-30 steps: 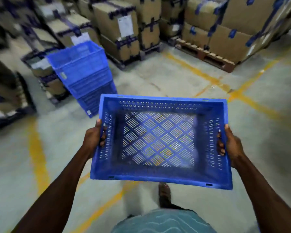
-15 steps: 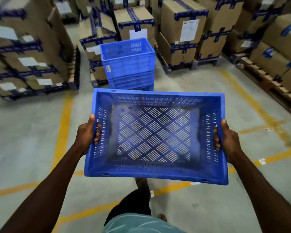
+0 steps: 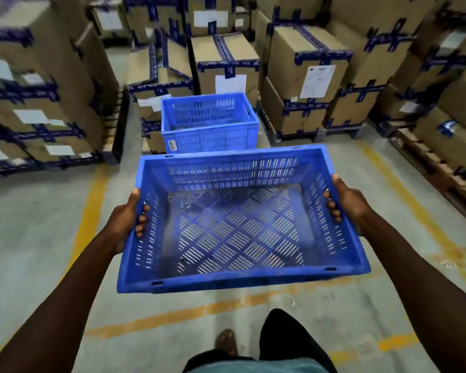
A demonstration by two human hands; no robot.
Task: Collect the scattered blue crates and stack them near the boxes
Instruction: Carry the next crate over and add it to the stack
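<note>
Hands, left (image 3: 127,220) and right (image 3: 346,204), clasp a crate (image 3: 237,224) short of the stack (image 3: 209,123) by boxes (image 3: 306,76); stacking remains.

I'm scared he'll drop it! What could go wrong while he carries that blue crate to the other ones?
Both hands, left and right, hold the carried crate only by its end walls, so it might slip. It also hides the floor ahead, and a foot is mid-step, so he could trip. Set down crooked on the crate stack, it may tip.
</note>
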